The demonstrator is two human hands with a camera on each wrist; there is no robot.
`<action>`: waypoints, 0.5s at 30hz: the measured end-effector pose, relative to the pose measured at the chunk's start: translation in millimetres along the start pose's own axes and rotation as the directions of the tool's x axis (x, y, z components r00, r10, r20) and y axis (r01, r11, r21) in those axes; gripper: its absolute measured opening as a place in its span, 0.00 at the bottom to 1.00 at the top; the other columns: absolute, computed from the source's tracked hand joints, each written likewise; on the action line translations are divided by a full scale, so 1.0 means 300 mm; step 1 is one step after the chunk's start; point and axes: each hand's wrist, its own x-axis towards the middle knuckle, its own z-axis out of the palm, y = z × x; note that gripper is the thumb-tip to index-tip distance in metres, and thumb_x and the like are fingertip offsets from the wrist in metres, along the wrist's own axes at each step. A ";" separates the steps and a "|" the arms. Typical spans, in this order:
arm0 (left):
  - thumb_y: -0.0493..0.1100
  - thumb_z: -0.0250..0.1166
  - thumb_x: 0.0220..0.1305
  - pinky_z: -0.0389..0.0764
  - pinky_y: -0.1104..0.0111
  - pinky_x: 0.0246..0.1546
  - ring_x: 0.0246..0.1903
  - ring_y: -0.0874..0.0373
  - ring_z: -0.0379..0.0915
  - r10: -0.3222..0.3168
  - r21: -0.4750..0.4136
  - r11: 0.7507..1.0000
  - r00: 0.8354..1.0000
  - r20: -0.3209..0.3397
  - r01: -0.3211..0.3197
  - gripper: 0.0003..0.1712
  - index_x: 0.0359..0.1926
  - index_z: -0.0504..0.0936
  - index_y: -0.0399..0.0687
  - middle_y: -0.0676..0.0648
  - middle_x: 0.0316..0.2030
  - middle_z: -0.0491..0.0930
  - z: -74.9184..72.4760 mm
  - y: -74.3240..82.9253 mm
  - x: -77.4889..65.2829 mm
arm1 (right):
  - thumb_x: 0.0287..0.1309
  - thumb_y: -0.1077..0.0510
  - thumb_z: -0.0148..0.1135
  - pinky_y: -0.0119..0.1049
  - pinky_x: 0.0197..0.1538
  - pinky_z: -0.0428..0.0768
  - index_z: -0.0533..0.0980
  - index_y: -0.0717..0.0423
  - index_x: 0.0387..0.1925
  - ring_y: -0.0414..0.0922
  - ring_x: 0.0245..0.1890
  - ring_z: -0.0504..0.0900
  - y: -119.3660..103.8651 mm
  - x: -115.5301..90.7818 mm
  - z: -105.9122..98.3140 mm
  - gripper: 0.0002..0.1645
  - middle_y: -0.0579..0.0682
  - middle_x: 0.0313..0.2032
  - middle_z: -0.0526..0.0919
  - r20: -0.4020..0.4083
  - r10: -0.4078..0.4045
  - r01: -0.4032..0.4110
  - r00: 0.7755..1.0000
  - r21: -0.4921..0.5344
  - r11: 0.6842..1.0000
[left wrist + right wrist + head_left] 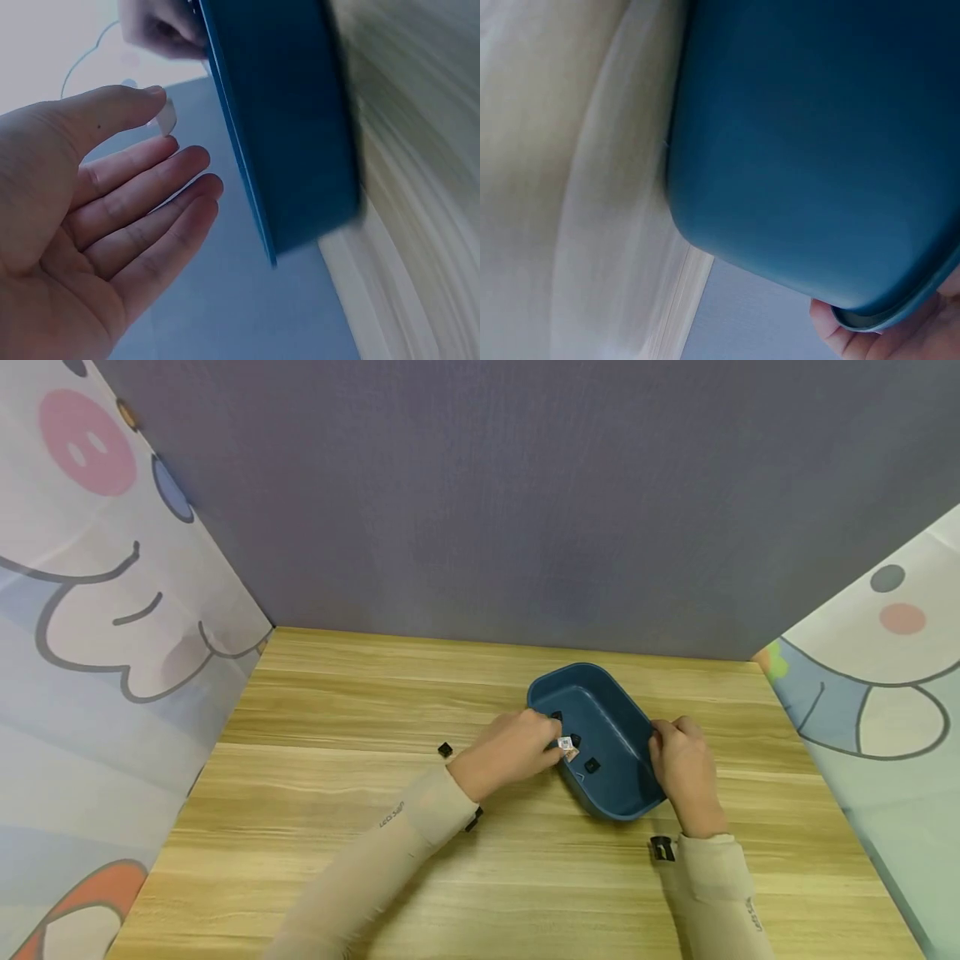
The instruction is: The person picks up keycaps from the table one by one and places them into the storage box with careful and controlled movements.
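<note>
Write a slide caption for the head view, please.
Left hand holds a white piece at one side of a blue bin with black parts; right hand grips the other.

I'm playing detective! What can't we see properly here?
Head view: marks on the white piece in the left hand, too small to read.
Head view: part of a black piece, behind the left sleeve.
Left wrist view: the inside of the blue bin, hidden by its wall.
Right wrist view: part of the right hand, cut off by the picture's edge.
</note>
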 end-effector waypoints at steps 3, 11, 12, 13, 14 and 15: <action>0.48 0.65 0.70 0.69 0.74 0.23 0.20 0.66 0.66 0.038 -0.020 0.999 0.999 0.008 -0.038 0.11 0.30 0.79 0.51 0.58 0.22 0.72 0.018 0.026 0.035 | 0.54 0.74 0.64 0.56 0.36 0.77 0.82 0.74 0.39 0.62 0.32 0.76 0.000 0.000 -0.003 0.09 0.67 0.31 0.76 0.001 0.004 -0.004 1.000 -0.002 1.000; 0.48 0.64 0.71 0.68 0.78 0.23 0.22 0.67 0.67 0.047 -0.079 0.996 0.998 0.029 -0.045 0.10 0.32 0.79 0.51 0.59 0.23 0.73 0.088 0.066 0.097 | 0.54 0.74 0.64 0.56 0.36 0.77 0.82 0.74 0.39 0.62 0.32 0.76 -0.002 -0.002 -0.007 0.09 0.67 0.31 0.76 -0.005 0.005 -0.005 1.000 0.001 1.000; 0.48 0.64 0.71 0.68 0.79 0.22 0.22 0.67 0.68 0.038 -0.081 0.996 0.999 0.034 -0.035 0.10 0.32 0.79 0.50 0.59 0.24 0.73 0.095 0.068 0.100 | 0.54 0.74 0.64 0.56 0.36 0.77 0.82 0.74 0.39 0.62 0.32 0.76 -0.002 -0.002 -0.006 0.10 0.67 0.31 0.76 -0.004 0.005 -0.005 1.000 0.001 1.000; 0.48 0.64 0.71 0.68 0.79 0.22 0.22 0.67 0.68 0.030 -0.081 0.996 0.999 0.034 -0.027 0.10 0.33 0.79 0.50 0.59 0.24 0.73 0.102 0.069 0.102 | 0.54 0.74 0.64 0.56 0.36 0.77 0.82 0.74 0.39 0.63 0.32 0.76 -0.002 -0.002 -0.006 0.10 0.67 0.31 0.76 -0.002 0.005 -0.005 1.000 0.002 1.000; 0.48 0.64 0.71 0.68 0.79 0.22 0.22 0.67 0.68 0.023 -0.081 0.997 0.999 0.034 -0.020 0.10 0.33 0.79 0.50 0.58 0.23 0.73 0.106 0.070 0.104 | 0.54 0.74 0.64 0.56 0.36 0.77 0.82 0.74 0.39 0.63 0.32 0.76 -0.002 -0.002 -0.007 0.10 0.67 0.31 0.76 0.000 0.006 -0.006 1.000 0.004 1.000; 0.48 0.63 0.71 0.68 0.78 0.22 0.22 0.67 0.68 0.015 -0.080 0.997 0.999 0.033 -0.012 0.10 0.32 0.79 0.50 0.58 0.23 0.72 0.108 0.070 0.105 | 0.54 0.74 0.64 0.56 0.36 0.77 0.82 0.74 0.40 0.63 0.32 0.76 -0.002 -0.001 -0.007 0.10 0.67 0.31 0.76 0.001 0.009 -0.009 1.000 0.005 1.000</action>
